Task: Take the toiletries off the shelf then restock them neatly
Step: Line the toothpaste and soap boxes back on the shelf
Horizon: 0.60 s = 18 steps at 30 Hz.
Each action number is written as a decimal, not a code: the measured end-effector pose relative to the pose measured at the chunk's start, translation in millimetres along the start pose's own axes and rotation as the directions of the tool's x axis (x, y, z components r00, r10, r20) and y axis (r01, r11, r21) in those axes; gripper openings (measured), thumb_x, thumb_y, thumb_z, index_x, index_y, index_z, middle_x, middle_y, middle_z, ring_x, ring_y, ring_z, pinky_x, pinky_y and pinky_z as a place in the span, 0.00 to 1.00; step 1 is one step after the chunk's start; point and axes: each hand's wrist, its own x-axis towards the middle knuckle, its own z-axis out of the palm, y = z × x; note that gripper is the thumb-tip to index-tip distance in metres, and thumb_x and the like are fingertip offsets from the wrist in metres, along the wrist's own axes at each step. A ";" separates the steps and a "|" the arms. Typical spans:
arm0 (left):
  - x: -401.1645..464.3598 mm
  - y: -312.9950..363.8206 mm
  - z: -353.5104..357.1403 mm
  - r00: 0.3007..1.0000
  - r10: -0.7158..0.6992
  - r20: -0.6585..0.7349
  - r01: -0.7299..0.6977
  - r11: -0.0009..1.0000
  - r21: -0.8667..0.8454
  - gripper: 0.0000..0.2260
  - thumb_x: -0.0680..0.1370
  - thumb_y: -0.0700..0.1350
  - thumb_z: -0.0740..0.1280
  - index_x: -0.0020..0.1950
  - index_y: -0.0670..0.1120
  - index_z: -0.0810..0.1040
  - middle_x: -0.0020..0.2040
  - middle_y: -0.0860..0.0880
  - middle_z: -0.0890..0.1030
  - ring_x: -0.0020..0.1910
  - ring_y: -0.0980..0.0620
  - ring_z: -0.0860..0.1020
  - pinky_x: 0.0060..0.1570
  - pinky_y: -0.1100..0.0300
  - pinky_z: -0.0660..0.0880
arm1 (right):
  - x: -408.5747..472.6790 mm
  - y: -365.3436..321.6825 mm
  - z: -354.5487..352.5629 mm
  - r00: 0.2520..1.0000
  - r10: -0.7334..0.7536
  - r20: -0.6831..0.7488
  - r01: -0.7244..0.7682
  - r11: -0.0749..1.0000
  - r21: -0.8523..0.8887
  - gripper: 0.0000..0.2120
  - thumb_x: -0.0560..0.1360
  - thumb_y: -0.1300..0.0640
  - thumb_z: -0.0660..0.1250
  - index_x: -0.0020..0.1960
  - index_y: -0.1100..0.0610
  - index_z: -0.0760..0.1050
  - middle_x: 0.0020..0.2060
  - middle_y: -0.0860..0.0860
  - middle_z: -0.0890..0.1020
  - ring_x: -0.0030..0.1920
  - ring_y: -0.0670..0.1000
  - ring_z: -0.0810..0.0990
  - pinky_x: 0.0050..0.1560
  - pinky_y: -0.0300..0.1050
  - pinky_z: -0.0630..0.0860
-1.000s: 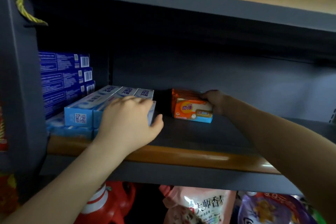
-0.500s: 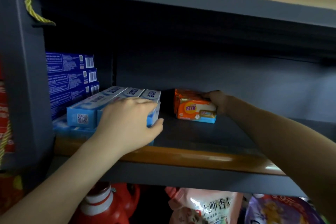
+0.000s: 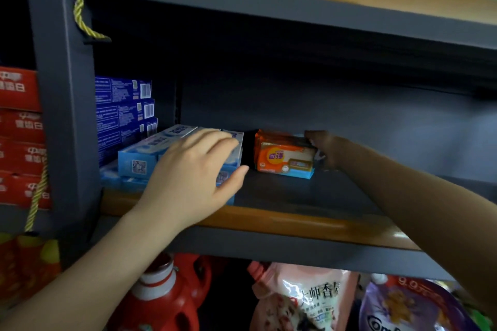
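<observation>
The right hand (image 3: 321,150) grips the soap pack (image 3: 285,156) at its right end, while the left hand (image 3: 199,174) rests flat, fingers straight, on the toothpaste boxes (image 3: 139,153) just left.

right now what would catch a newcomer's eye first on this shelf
The orange soap pack stands out on the dark shelf, mid-depth, with the right hand at its right end. To its left, the left hand rests on a stack of light blue boxes, with dark blue boxes piled behind them against the left post.
</observation>
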 end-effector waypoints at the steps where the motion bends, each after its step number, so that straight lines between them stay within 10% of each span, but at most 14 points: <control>1: -0.8 2.0 -1.0 1.000 0.004 0.004 -0.004 1.000 -0.020 0.21 0.75 0.53 0.56 0.56 0.40 0.80 0.53 0.45 0.82 0.52 0.46 0.80 0.50 0.53 0.76 | -8.1 0.8 -4.0 1.000 -0.001 -0.001 0.001 0.999 -0.034 0.12 0.81 0.53 0.54 0.43 0.59 0.67 0.29 0.55 0.76 0.26 0.50 0.77 0.24 0.41 0.72; 13: -7.2 2.5 11.2 0.998 0.058 0.011 -0.057 0.996 -0.069 0.19 0.76 0.47 0.54 0.53 0.41 0.81 0.49 0.45 0.83 0.49 0.45 0.81 0.48 0.51 0.77 | -24.1 21.3 -7.5 0.995 -0.023 0.095 0.038 0.987 -0.158 0.13 0.76 0.72 0.52 0.54 0.64 0.72 0.41 0.56 0.78 0.40 0.49 0.78 0.30 0.37 0.78; 15: -8.9 0.3 12.8 0.995 0.091 -0.042 -0.094 0.993 -0.073 0.17 0.76 0.46 0.55 0.54 0.40 0.81 0.50 0.44 0.82 0.51 0.44 0.80 0.50 0.50 0.77 | -24.7 20.3 -8.4 0.995 -0.089 0.054 0.104 0.848 -0.519 0.14 0.77 0.67 0.56 0.61 0.64 0.71 0.45 0.55 0.78 0.42 0.47 0.80 0.39 0.37 0.76; 18: -15.1 2.9 12.6 0.958 0.186 -0.219 -0.197 0.980 -0.029 0.14 0.77 0.43 0.57 0.53 0.40 0.80 0.50 0.43 0.81 0.53 0.45 0.77 0.52 0.50 0.75 | -37.4 14.5 -23.5 0.890 -0.455 0.033 0.218 0.361 -0.907 0.17 0.78 0.59 0.58 0.65 0.63 0.70 0.60 0.59 0.76 0.59 0.57 0.75 0.55 0.45 0.71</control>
